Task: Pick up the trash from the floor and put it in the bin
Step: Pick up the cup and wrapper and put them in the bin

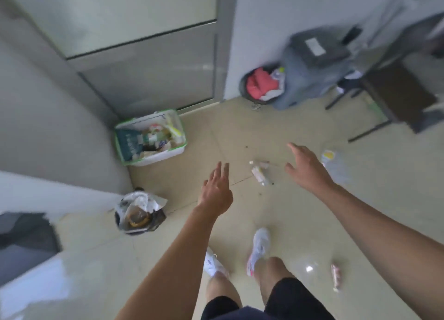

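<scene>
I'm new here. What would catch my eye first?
A left arm and a right arm stretch forward over a pale floor, with scattered litter lying between them. Further off, a white basket crammed with rubbish sits in the left corner, and a round bin holding something red stands by the far wall.

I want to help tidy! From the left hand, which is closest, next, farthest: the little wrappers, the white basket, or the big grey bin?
1. Little wrappers, on the floor just right of the left hand.
2. White basket, left corner ahead.
3. Big grey bin, far right wall.
</scene>
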A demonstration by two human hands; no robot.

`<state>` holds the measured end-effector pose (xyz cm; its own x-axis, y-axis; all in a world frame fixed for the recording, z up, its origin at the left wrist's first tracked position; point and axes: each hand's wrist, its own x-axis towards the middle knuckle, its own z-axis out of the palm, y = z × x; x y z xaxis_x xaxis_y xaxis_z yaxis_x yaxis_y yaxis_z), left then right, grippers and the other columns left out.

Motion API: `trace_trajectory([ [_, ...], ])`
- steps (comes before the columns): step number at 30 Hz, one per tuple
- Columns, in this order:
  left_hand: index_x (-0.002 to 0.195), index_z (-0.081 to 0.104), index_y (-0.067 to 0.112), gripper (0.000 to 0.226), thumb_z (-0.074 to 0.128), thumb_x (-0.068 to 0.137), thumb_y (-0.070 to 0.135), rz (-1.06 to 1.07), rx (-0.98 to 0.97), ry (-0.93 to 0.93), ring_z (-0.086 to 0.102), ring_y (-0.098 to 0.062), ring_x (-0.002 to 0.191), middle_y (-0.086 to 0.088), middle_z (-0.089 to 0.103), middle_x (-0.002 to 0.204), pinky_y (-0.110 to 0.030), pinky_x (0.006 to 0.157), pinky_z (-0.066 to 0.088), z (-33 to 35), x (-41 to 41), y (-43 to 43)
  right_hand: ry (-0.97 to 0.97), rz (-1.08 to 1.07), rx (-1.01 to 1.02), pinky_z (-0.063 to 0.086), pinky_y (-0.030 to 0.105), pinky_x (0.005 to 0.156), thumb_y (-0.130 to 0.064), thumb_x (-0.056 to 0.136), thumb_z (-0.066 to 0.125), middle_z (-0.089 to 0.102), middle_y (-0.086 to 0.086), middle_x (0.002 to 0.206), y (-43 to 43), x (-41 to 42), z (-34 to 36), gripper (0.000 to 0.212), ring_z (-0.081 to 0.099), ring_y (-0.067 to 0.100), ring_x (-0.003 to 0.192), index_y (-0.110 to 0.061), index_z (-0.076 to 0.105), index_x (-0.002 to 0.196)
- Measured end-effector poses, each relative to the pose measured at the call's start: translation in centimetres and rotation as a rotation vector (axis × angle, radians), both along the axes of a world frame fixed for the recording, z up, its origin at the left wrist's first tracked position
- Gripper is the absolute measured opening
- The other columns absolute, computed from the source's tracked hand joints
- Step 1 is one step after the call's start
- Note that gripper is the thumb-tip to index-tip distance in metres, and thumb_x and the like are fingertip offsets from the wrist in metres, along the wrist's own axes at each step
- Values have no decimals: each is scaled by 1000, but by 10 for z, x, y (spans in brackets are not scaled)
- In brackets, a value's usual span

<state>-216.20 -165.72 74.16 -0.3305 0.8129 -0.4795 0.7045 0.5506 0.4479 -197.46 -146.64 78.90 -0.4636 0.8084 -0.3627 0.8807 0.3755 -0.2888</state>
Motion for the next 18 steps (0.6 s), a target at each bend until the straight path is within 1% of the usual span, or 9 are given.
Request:
trace_trajectory([
  [4, 163, 8, 16, 88, 47, 85, 1, -122, -18, 10, 18, -30, 155, -9, 2, 173, -49, 120, 31, 10, 67, 39, -45, -245, -8, 46, 50, 102, -26, 94, 63, 49, 20, 144, 33, 119, 17, 69, 47, 42, 132, -11, 36, 155],
  [7, 163, 7, 15, 89, 46, 85, 1, -238, -70, 45, 19, -30, 155, -10, 0, 172, -46, 118, 33, 8, 126, 73, -61, -356, -63, 45, 50, 104, -30, 94, 65, 47, 22, 144, 39, 195, 15, 73, 48, 44, 130, -12, 33, 157],
  [9, 163, 6, 15, 89, 47, 85, 4, -324, -100, 72, 22, -31, 154, -10, -2, 172, -45, 116, 36, 6, 172, 102, -36, -414, -105, 44, 48, 104, -30, 94, 64, 46, 20, 146, 39, 246, 9, 73, 47, 43, 130, -13, 31, 157],
  [12, 163, 5, 14, 87, 50, 89, 8, -486, -96, 123, 29, -32, 151, -12, -2, 172, -44, 111, 41, 10, 244, 149, 24, -574, -139, 46, 48, 96, -31, 96, 60, 42, 13, 149, 43, 321, 6, 69, 42, 38, 134, -20, 30, 157],
  [13, 163, 4, 14, 87, 50, 90, 9, -521, -105, 120, 30, -33, 150, -11, -2, 172, -45, 110, 41, 15, 268, 164, 32, -619, -153, 46, 48, 96, -32, 96, 60, 41, 13, 150, 47, 344, 8, 70, 42, 39, 135, -20, 29, 157],
  [16, 164, 3, 15, 88, 51, 91, 9, -575, -128, 93, 29, -35, 151, -11, -4, 172, -45, 109, 41, 26, 331, 208, 54, -690, -151, 45, 48, 100, -31, 96, 60, 41, 16, 150, 73, 402, 21, 71, 42, 41, 135, -19, 27, 158],
  [18, 164, 3, 14, 89, 52, 89, 9, -608, -108, 84, 33, -35, 148, -12, -6, 172, -45, 107, 45, 31, 365, 239, 70, -697, -122, 46, 46, 97, -31, 96, 60, 41, 15, 149, 103, 429, 31, 71, 42, 40, 134, -19, 27, 158],
])
